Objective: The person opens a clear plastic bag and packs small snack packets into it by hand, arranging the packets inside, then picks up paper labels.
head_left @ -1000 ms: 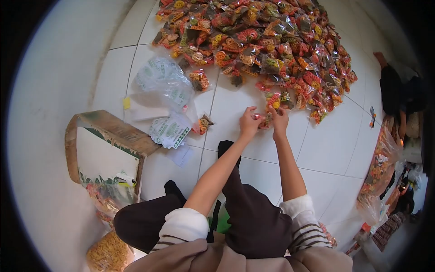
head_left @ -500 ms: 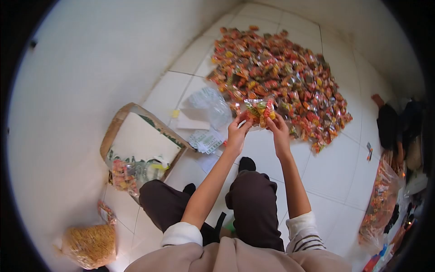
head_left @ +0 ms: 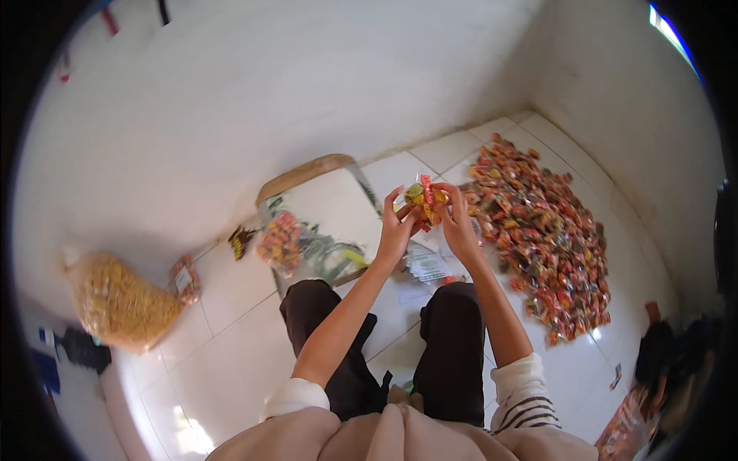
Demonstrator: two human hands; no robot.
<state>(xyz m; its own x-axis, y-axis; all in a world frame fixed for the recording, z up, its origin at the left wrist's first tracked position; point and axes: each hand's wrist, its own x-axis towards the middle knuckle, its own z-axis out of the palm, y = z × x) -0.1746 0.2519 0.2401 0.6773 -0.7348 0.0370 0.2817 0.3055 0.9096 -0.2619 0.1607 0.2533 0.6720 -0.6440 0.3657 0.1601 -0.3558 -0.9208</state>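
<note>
Both of my hands hold up a small clear plastic packet of red, yellow and green snack pieces [head_left: 427,201], in front of me and above the floor. My left hand [head_left: 395,228] pinches its left side, with some fingertips raised. On the opposite side, my right hand [head_left: 460,224] grips the packet between thumb and fingers. Behind and to the right lies a wide pile of similar filled packets [head_left: 546,238] on the tiles. Green-printed paper slips [head_left: 427,263] lie below my hands, partly covered by my right forearm.
A shallow box or board with a pale surface [head_left: 338,200] lies left of my hands, bearing a clear bag of reddish pieces [head_left: 279,244]. Farther left are a big bag of yellow snacks [head_left: 123,303] and a small packet [head_left: 185,279]. Another person's limb [head_left: 655,346] shows at right.
My view has swung left, so the pile sits farther right and the yellow bag shows more fully. Both hands still hold the packet, which has turned in my fingers.
</note>
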